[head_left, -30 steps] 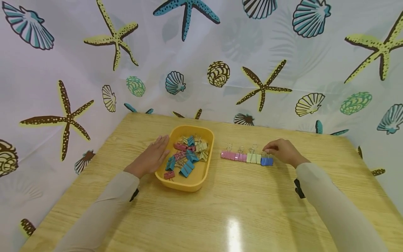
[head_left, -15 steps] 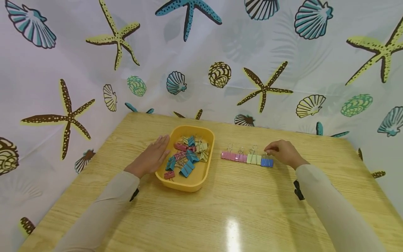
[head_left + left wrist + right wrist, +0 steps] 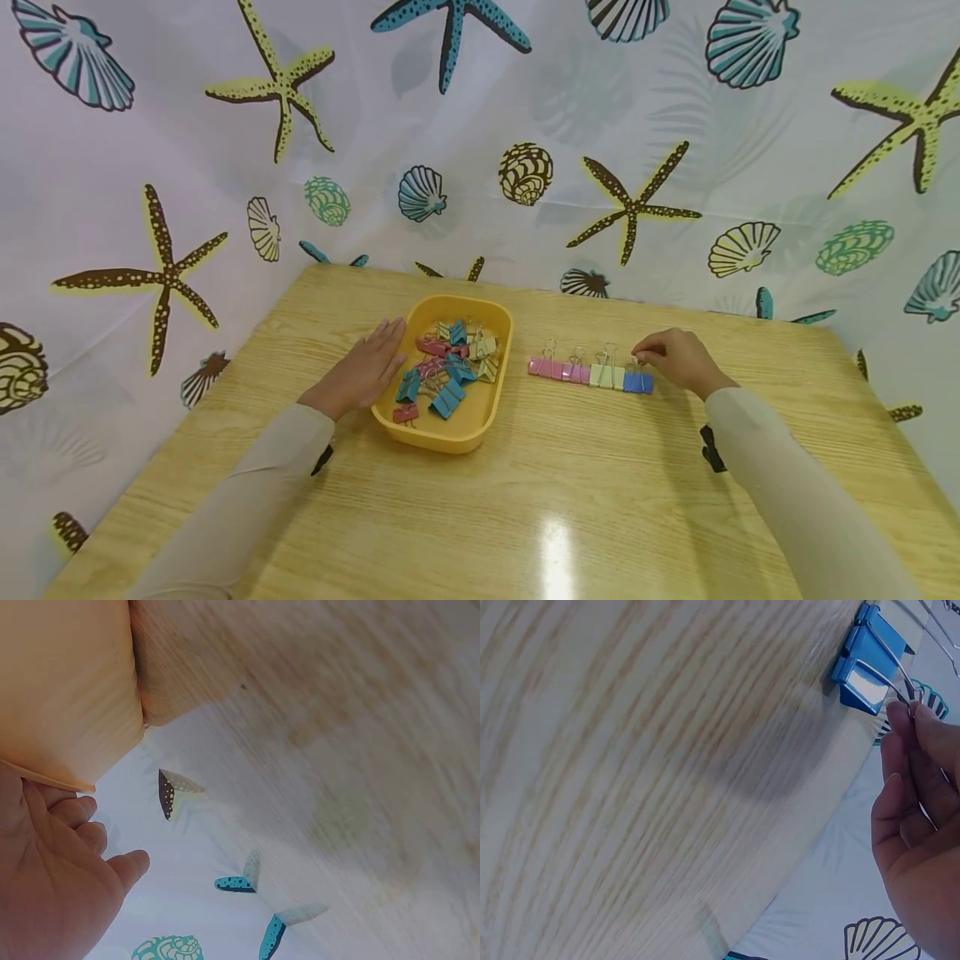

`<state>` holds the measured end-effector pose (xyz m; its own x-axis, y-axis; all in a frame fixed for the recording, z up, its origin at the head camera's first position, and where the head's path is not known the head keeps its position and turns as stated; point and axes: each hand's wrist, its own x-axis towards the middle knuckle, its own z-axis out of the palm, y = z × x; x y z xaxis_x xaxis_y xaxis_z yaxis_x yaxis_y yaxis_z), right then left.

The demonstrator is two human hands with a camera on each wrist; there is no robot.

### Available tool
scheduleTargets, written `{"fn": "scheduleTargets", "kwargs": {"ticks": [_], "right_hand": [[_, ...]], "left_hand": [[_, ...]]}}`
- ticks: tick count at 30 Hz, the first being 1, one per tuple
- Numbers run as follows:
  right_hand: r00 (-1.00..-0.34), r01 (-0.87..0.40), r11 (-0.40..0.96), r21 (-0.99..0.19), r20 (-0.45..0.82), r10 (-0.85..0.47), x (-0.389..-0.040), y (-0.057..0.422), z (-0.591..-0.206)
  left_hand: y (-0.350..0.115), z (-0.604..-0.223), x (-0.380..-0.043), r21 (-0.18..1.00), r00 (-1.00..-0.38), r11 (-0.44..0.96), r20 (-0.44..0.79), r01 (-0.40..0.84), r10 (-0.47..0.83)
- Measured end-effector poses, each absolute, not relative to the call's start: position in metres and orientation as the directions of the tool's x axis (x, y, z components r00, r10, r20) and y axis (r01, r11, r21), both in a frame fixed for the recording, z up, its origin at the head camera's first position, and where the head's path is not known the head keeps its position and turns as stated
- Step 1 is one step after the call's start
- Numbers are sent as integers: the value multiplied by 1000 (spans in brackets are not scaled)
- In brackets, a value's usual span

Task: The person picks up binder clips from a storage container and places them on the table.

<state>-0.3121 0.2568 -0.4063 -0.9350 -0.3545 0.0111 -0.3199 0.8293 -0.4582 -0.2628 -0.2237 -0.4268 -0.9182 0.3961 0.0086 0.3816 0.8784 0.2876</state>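
Observation:
My right hand (image 3: 678,358) pinches the wire handle of a blue binder clip (image 3: 638,382) between thumb and fingertip; the right wrist view shows the clip's blue body (image 3: 871,661) on the wood. This clip sits at the right end of a row, beside a pale yellow binder clip (image 3: 607,377) and two pink binder clips (image 3: 546,367), all with handles pointing up. With its fingers extended, my left hand (image 3: 360,372) rests against the left rim of a yellow tray (image 3: 498,392). Inside the tray lie several blue, pink and pale yellow binder clips (image 3: 447,398).
The wooden table (image 3: 555,492) runs back to a white curtain (image 3: 480,108) printed with shells and starfish, which also hangs along the left and right sides. Both sleeves reach in from the front edge, and the tray stands left of the row.
Both hands and the row of clips stay almost where they were; the right hand keeps its pinch on the blue clip's handle. The view shifts very slightly.

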Motion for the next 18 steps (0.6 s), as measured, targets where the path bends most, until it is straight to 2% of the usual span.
{"fn": "scheduleTargets", "kwargs": {"ticks": [11, 18], "right_hand": [[-948, -294, 853, -430, 19, -317, -312, 258, -405], [-963, -270, 859, -436, 114, -245, -304, 244, -388]], "left_hand": [[-221, -425, -263, 292, -922, 882, 4, 371, 386], [-222, -425, -262, 287, -924, 885, 1, 367, 383]]}}
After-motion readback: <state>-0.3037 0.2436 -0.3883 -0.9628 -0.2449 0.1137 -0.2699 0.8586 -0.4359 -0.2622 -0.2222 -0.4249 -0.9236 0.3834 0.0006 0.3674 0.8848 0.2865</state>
